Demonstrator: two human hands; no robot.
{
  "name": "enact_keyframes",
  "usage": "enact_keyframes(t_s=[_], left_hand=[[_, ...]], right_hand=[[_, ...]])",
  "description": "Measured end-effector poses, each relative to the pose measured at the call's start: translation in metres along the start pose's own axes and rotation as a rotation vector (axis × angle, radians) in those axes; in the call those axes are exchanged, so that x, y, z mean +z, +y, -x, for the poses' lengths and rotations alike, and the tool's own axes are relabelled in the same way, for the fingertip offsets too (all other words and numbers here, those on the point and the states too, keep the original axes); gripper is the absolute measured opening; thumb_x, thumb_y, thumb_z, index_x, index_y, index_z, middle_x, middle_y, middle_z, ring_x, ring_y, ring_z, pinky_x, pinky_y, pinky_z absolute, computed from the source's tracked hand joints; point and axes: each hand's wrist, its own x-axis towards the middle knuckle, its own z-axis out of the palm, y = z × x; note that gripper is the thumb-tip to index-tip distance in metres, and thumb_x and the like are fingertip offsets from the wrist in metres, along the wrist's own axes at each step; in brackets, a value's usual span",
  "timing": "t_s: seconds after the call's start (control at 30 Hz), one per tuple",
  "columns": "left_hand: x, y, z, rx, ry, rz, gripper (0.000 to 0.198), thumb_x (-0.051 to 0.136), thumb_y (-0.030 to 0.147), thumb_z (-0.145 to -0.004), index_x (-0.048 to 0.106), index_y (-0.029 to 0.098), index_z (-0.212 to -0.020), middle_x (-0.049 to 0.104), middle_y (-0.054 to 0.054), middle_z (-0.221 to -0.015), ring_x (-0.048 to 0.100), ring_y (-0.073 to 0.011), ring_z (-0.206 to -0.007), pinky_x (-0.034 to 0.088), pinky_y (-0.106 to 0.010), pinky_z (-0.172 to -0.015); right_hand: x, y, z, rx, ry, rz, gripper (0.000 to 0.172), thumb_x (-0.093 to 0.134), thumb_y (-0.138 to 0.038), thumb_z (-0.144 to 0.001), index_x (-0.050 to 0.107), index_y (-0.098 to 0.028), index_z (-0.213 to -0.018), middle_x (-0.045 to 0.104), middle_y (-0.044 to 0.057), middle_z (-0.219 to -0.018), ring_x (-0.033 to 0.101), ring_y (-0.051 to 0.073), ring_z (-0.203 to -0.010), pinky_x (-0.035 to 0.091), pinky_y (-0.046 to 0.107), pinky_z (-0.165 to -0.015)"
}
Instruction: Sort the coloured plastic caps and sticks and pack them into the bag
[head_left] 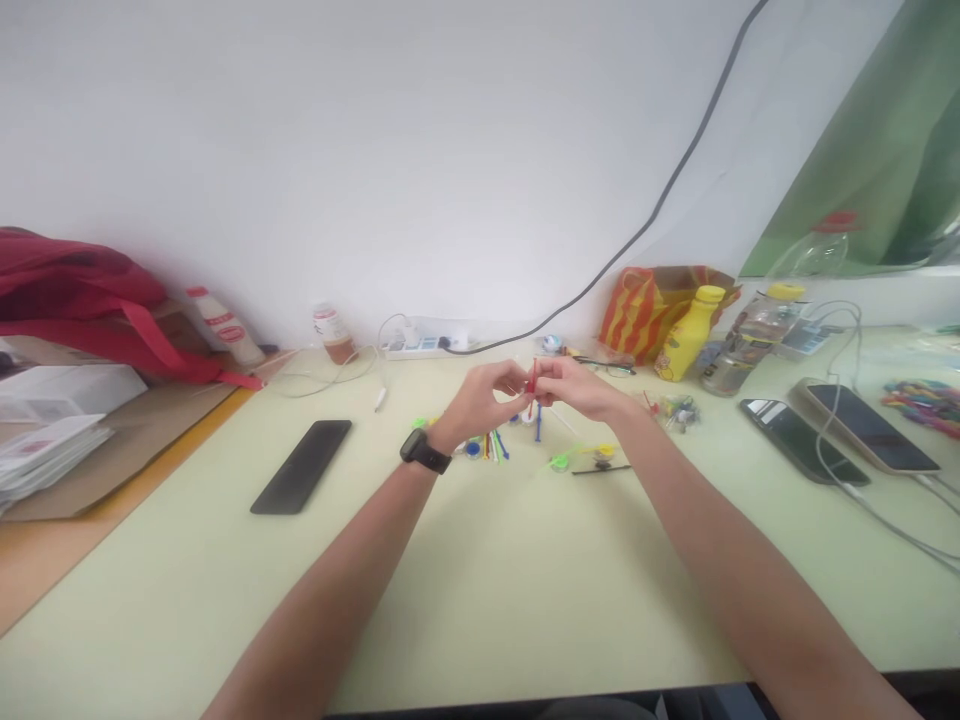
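My left hand and my right hand meet above the middle of the pale green table, fingers pinched together on a small red stick piece. A black watch sits on my left wrist. Under the hands lie several small coloured sticks and round connectors, among them blue, green and yellow ones. A green and yellow piece with a thin black rod lies just right of them.
A black phone lies left of the hands. Two phones with white cables lie at the right. A yellow bottle, a clear bottle, a striped bag, a power strip and a red bag line the back.
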Motion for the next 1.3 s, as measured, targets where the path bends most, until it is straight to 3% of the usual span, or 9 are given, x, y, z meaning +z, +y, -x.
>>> enact_keyframes(t_s=[0.17,0.3,0.43,0.63,0.7,0.8,0.93,1.1,1.3], left_hand=[[-0.003,0.001,-0.001,0.008,-0.03,-0.003,0.014,0.064,0.019,-0.087,0.073,0.015,-0.097,0.076,-0.006,-0.095,0.071,-0.0155,-0.084,0.06,-0.029,-0.085],[-0.004,-0.001,0.002,-0.029,-0.068,-0.065,0.007,0.067,0.02,-0.082,0.072,0.016,-0.087,0.076,-0.004,-0.086,0.071,-0.0162,-0.079,0.058,-0.029,-0.079],[0.0,-0.006,0.008,-0.033,-0.256,-0.215,0.004,0.072,0.022,-0.078,0.073,0.02,-0.074,0.077,0.0,-0.079,0.067,-0.0155,-0.069,0.054,-0.03,-0.076],[0.002,-0.015,0.011,-0.092,-0.421,-0.216,0.014,0.076,0.02,-0.07,0.08,0.024,-0.083,0.079,0.0,-0.085,0.071,-0.0192,-0.078,0.052,-0.029,-0.069],[-0.001,-0.017,0.011,-0.097,-0.425,-0.239,0.017,0.078,0.021,-0.07,0.082,0.026,-0.086,0.079,0.0,-0.085,0.071,-0.0204,-0.081,0.052,-0.03,-0.071],[-0.006,-0.02,0.011,-0.112,-0.425,-0.325,0.013,0.08,0.028,-0.072,0.083,0.026,-0.084,0.076,-0.003,-0.082,0.07,-0.0222,-0.081,0.052,-0.032,-0.073],[-0.009,-0.022,0.013,-0.086,-0.343,-0.381,0.04,0.083,0.038,-0.073,0.078,0.027,-0.111,0.075,-0.005,-0.108,0.065,-0.026,-0.106,0.052,-0.034,-0.09],[-0.009,-0.032,0.016,-0.112,-0.365,-0.427,0.043,0.08,0.046,-0.079,0.075,0.026,-0.116,0.075,-0.007,-0.113,0.062,-0.0273,-0.11,0.05,-0.034,-0.094],[-0.011,-0.04,0.017,-0.092,-0.347,-0.411,0.036,0.075,0.042,-0.085,0.076,0.028,-0.117,0.076,-0.006,-0.114,0.064,-0.0267,-0.111,0.051,-0.034,-0.093]], right_hand=[[0.004,0.003,0.0,-0.006,-0.021,0.016,0.01,0.06,-0.027,-0.08,0.054,-0.02,-0.083,0.058,-0.002,-0.07,0.054,0.012,-0.066,0.044,0.025,-0.065],[0.002,0.01,-0.002,0.142,0.041,0.304,0.012,0.049,-0.028,-0.089,0.055,-0.022,-0.096,0.06,-0.001,-0.076,0.053,0.013,-0.066,0.039,0.022,-0.058],[-0.005,0.028,-0.007,0.307,0.052,0.708,0.02,0.057,-0.022,-0.087,0.06,-0.02,-0.106,0.07,0.007,-0.101,0.063,0.018,-0.087,0.043,0.024,-0.066],[-0.015,0.027,-0.002,0.39,0.009,0.872,0.02,0.07,-0.024,-0.08,0.068,-0.017,-0.099,0.073,0.014,-0.101,0.066,0.025,-0.088,0.042,0.029,-0.066],[-0.017,0.016,0.004,0.377,-0.063,0.876,0.014,0.073,-0.023,-0.077,0.071,-0.019,-0.09,0.074,0.011,-0.101,0.067,0.024,-0.087,0.042,0.029,-0.066],[-0.017,0.0,0.012,0.29,-0.335,0.802,0.018,0.08,-0.029,-0.071,0.075,-0.023,-0.087,0.075,0.003,-0.095,0.067,0.021,-0.085,0.044,0.026,-0.068],[-0.01,-0.006,0.013,0.3,-0.579,0.77,0.036,0.09,-0.04,-0.059,0.075,-0.022,-0.087,0.075,0.001,-0.09,0.067,0.02,-0.081,0.045,0.027,-0.068],[-0.008,-0.004,0.01,0.353,-0.574,0.774,0.027,0.085,-0.033,-0.061,0.074,-0.021,-0.083,0.075,0.001,-0.081,0.069,0.021,-0.079,0.045,0.027,-0.066],[-0.02,-0.015,0.019,0.328,-0.355,0.535,0.02,0.069,-0.018,-0.071,0.069,-0.018,-0.092,0.077,0.006,-0.081,0.071,0.021,-0.076,0.052,0.028,-0.07]])
